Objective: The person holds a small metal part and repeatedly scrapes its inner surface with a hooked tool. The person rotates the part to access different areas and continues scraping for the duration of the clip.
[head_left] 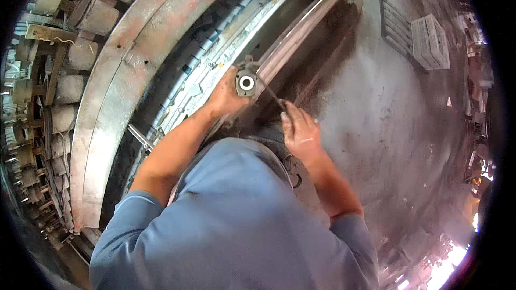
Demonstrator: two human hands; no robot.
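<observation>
My left hand point(227, 94) is closed around the side of a grey metal bearing housing point(239, 88), which has a pale ring and a dark hole in its middle. The housing is at the near edge of a long machine frame point(207, 64). My right hand point(302, 130) grips the lower end of a thin, dark rod-shaped tool point(270, 91). The tool slants up and left, its far end at the housing's right side; whether it touches a bolt there is too small to tell. A long metal rail point(306, 21) runs away from the housing to the upper right.
Beyond the frame curves a wide, worn metal beam point(115, 80). Stacked blocks and wooden pieces point(80, 56) fill the left side. A short metal rod point(141, 137) sticks out near my left forearm. On the concrete floor point(371, 129) are a white crate point(430, 42) and a dark grate point(396, 26).
</observation>
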